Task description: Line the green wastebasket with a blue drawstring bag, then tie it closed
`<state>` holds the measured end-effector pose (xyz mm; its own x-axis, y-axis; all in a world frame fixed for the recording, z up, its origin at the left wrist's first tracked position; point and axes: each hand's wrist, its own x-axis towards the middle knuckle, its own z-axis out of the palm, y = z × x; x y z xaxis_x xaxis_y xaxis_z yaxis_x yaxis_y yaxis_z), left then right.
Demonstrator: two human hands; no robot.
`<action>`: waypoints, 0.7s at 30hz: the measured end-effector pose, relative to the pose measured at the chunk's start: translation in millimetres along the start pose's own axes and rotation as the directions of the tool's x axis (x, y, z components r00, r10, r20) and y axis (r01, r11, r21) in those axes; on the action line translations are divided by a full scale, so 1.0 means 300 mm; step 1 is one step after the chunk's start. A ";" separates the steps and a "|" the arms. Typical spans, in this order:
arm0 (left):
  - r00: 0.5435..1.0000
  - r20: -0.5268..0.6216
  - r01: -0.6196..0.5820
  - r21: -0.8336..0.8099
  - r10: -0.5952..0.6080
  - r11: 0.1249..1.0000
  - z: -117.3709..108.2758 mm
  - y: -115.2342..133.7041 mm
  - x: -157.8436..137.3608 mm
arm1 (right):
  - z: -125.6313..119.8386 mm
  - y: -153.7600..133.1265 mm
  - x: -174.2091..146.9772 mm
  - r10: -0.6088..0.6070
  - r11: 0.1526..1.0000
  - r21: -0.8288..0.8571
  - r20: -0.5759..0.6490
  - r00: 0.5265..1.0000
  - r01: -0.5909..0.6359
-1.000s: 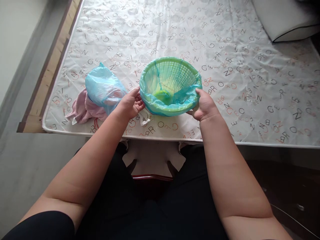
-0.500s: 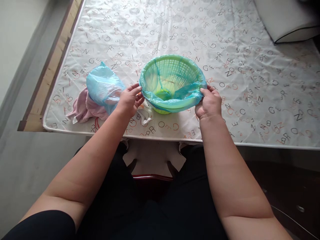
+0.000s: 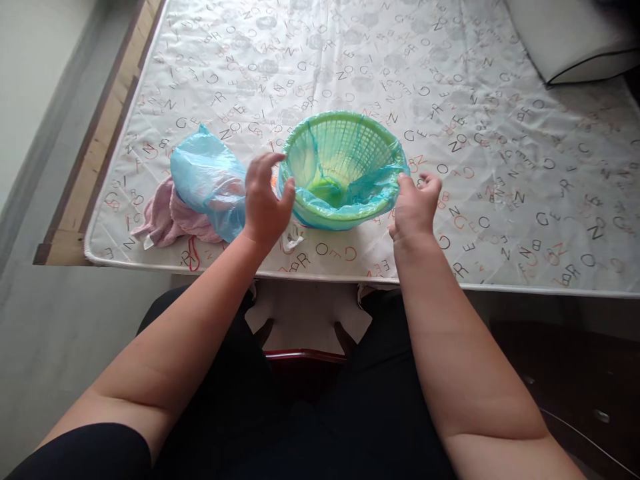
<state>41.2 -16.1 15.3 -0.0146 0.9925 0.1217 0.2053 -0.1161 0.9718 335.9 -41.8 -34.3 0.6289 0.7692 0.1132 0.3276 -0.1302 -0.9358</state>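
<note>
A green plastic basket [image 3: 357,127] stands upright on the letter-printed surface. Its inside is lined by a thin blue plastic bag [image 3: 373,190], folded over the rim all round. At the basket's left side, my left hand [image 3: 267,200] is open, thumb and fingers spread close to the rim. My right hand [image 3: 415,203] is at the right side, its thumb against the bag-covered rim and its fingers apart, holding nothing that I can see. Left of my left hand lies another blue plastic bag [image 3: 205,167], partly over a pink cloth [image 3: 163,217].
The surface is a white mattress-like sheet [image 3: 500,220] with printed letters and a piped front edge. A small white scrap [image 3: 294,241] lies before the basket. A wooden frame edge [image 3: 110,133] runs along the left. A white object with dark piping [image 3: 580,47] sits at the far right.
The basket has come down slightly and sits more level. My left hand has let go of the rim and spread its fingers. My right hand's fingers have loosened from the rim.
</note>
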 end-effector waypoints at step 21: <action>0.883 0.137 0.430 0.151 -0.450 0.890 -0.156 -0.115 0.125 | 0.047 -0.140 -0.149 -0.470 0.781 -0.223 0.406 0.784 0.584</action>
<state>-12.3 23.4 -4.1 0.0284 0.9336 -0.3571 0.3240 0.3293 0.8869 283.9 -61.9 -4.7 0.0526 0.9183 0.3925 0.7803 0.2075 -0.5900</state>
